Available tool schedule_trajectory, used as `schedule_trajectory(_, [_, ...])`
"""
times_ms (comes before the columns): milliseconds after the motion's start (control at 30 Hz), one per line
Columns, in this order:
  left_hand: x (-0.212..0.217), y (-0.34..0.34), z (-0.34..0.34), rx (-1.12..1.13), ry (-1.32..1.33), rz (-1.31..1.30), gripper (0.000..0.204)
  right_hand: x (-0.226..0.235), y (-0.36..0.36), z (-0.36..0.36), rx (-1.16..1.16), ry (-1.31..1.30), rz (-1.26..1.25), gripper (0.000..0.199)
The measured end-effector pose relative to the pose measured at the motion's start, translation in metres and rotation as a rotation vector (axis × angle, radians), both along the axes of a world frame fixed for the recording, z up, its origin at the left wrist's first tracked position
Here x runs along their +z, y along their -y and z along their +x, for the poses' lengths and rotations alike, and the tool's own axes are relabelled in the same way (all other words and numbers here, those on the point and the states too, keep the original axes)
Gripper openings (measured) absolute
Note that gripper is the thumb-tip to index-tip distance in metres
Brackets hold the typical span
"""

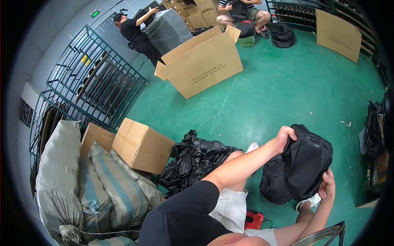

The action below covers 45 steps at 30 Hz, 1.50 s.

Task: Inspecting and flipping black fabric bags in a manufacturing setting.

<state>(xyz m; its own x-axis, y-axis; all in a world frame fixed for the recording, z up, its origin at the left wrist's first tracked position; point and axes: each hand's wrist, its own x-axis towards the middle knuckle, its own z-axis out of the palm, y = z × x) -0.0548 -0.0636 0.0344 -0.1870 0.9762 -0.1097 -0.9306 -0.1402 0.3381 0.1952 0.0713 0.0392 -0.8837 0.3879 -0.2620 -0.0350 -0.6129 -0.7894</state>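
Observation:
A limp black fabric bag [310, 158] hangs in front of me on the right, spread between my two hands. My left hand [284, 139] is closed around its upper left edge, thumb and fingers curled over the cloth. Lower down on the right side, my right hand [327, 186] grips the bag's edge, its fingers partly hidden behind the cloth. Against and beneath it rests another rounded black bag [274, 182]; where one ends and the other begins is hard to make out. A crumpled heap of thin black sheeting [195, 160] lies left of my legs.
A closed cardboard box [141, 145] and stuffed woven sacks [117, 184] stand at left. Farther off are a large open carton [209, 61], a green metal rack [94, 78], a standing person [137, 39] and a seated person [242, 14]. A red object [253, 220] lies near my feet.

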Motion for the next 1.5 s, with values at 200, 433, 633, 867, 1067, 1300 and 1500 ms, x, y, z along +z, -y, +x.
schedule_trajectory(200, [0.007,0.003,-0.006,0.117,-0.059,-0.026,0.034,0.031,-0.007,0.009,0.066,-0.120,0.090,0.059])
schedule_trajectory(433, [-0.003,-0.005,-0.013,0.168,-0.185,-0.037,0.027,0.019,-0.008,0.011,0.110,0.119,0.189,0.033])
schedule_trajectory(633, [-0.010,-0.007,-0.021,0.203,-0.203,-0.046,0.035,0.016,-0.030,0.027,0.076,0.140,0.193,0.025])
schedule_trajectory(867, [-0.015,-0.006,-0.028,0.175,-0.163,-0.017,0.032,0.008,-0.025,0.043,0.111,-0.245,0.147,0.038])
schedule_trajectory(1067, [-0.006,-0.005,-0.017,0.143,-0.199,-0.096,0.048,0.017,-0.015,0.023,-0.563,-0.228,-0.441,0.063])
schedule_trajectory(1300, [0.001,-0.012,-0.008,0.095,-0.103,-0.170,0.054,-0.029,-0.029,0.035,-0.187,-0.495,-0.369,0.057])
schedule_trajectory(1500, [-0.008,-0.012,-0.013,-0.125,-0.363,-0.013,0.052,-0.035,-0.048,0.035,-0.239,-0.529,-0.480,0.062])
